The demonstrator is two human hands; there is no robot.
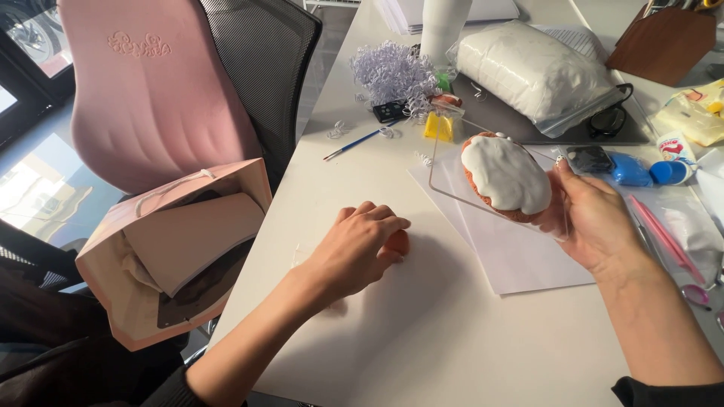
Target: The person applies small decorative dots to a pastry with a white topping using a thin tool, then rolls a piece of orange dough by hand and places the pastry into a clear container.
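White worktop [422,332] fills the view, a clear sheet [452,177] raised above it. On that sheet sits an orange clay lump topped in white [507,177], right hand [596,218] gripping the sheet's edge. Left hand [358,245] rests on the worktop, fingers [377,222] curled over a small orange piece [398,243], possibly clay.

L hand [360,243] covers orange ball [397,243]; R hand [597,218] holds clear sheet [483,181] w/ white-topped lump [507,178].
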